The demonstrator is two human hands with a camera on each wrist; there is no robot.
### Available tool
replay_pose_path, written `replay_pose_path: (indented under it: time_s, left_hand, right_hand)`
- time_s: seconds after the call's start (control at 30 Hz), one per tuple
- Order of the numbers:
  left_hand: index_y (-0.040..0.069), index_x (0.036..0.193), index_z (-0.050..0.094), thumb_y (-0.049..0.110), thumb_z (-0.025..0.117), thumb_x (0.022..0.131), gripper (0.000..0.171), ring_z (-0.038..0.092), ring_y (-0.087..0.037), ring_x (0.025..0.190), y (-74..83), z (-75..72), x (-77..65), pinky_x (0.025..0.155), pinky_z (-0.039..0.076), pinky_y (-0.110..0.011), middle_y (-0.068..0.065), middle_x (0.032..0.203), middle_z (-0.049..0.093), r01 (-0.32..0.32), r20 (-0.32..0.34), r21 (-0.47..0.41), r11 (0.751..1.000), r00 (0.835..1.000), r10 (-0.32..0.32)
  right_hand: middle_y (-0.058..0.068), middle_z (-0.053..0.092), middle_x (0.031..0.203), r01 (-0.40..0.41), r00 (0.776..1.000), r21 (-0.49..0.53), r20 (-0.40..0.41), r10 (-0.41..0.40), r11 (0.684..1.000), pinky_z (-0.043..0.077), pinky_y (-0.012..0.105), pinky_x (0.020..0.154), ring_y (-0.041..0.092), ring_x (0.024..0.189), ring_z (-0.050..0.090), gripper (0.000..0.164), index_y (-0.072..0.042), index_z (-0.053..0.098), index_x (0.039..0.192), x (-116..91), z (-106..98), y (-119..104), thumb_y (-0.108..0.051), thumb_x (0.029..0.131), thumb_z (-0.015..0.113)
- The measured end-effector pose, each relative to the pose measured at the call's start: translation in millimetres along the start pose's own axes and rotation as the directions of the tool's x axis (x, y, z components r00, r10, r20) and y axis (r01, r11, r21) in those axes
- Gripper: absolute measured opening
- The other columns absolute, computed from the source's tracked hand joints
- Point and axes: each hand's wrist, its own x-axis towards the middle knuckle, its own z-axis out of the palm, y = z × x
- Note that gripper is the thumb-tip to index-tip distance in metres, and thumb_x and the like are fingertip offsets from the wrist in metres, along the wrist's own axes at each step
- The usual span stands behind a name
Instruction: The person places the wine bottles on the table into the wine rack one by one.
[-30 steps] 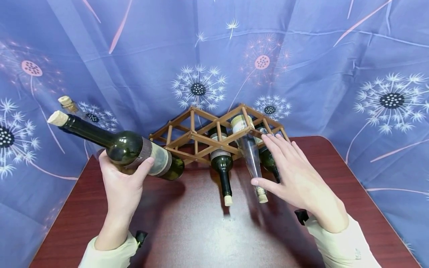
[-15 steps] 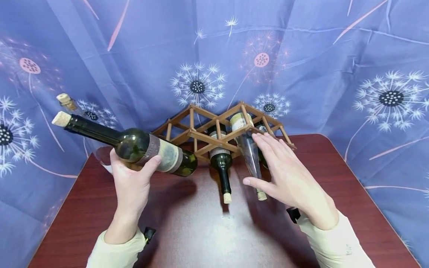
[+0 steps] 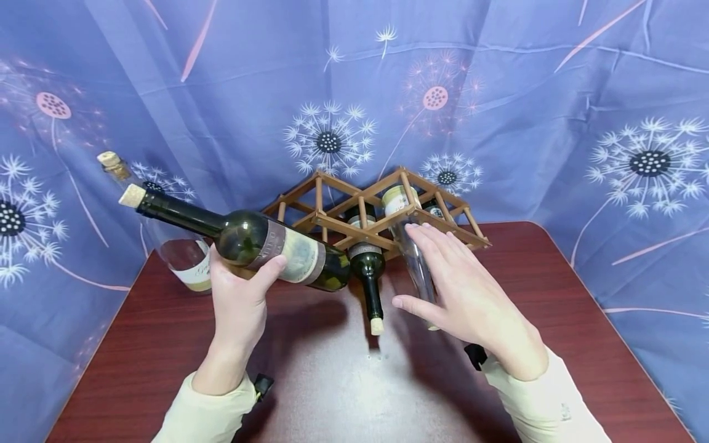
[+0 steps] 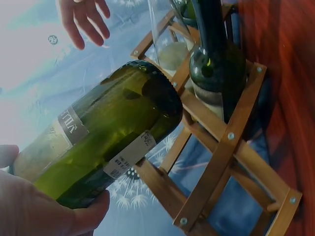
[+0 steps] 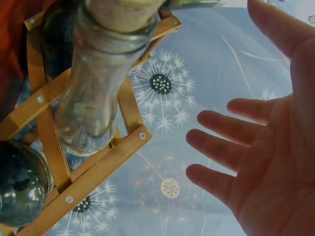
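My left hand grips a corked green wine bottle by its body, thumb over the label. The bottle is tilted, cork to the upper left, its base overlapping the wooden wine rack in the head view. In the left wrist view, the bottle's base is beside the rack's lattice. My right hand, fingers straight, holds nothing and hovers over a clear corked bottle lying in the rack. The right wrist view shows its palm apart from that bottle's neck.
Another dark green bottle lies in the rack, cork toward me. Farther right, a dark bottle is mostly hidden by my right hand. A clear corked bottle stands at the table's left back. A blue patterned cloth hangs behind the table.
My left hand has carried the green bottle rightward, its base now nearer the rack's middle, uncovering the standing clear bottle's label. My right hand has shifted slightly left, covering more of the racked bottles.
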Motion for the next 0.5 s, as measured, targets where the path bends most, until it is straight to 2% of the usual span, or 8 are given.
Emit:
replay_pose_path:
  time_s: [0.27,0.5]
  left_hand:
    - [0.005,0.13,0.044,-0.026,0.065,0.073,0.068,0.057,-0.025,0.108,-5.2,8.5,-3.2,0.09,0.049,-0.032,-0.014,0.12,0.058,0.033,0.022,-0.066,0.997,0.999,-0.031]
    - [0.007,0.128,0.045,-0.025,0.063,0.075,0.064,0.057,-0.025,0.106,-9.1,16.4,-7.2,0.088,0.05,-0.032,-0.013,0.118,0.058,0.079,0.036,-0.101,0.992,0.996,-0.076]
  right_hand:
    - [0.013,0.038,0.154,0.056,0.998,0.012,-0.019,-0.056,0.998,0.019,0.042,0.117,0.027,0.143,0.033,0.1,-0.005,0.03,0.156,5,5,-6,-0.064,0.084,0.066]
    - [0.012,0.037,0.155,0.049,0.999,0.021,-0.01,-0.049,0.999,0.023,0.045,0.116,0.026,0.143,0.032,0.099,-0.007,0.029,0.156,7,8,-10,-0.065,0.084,0.065]
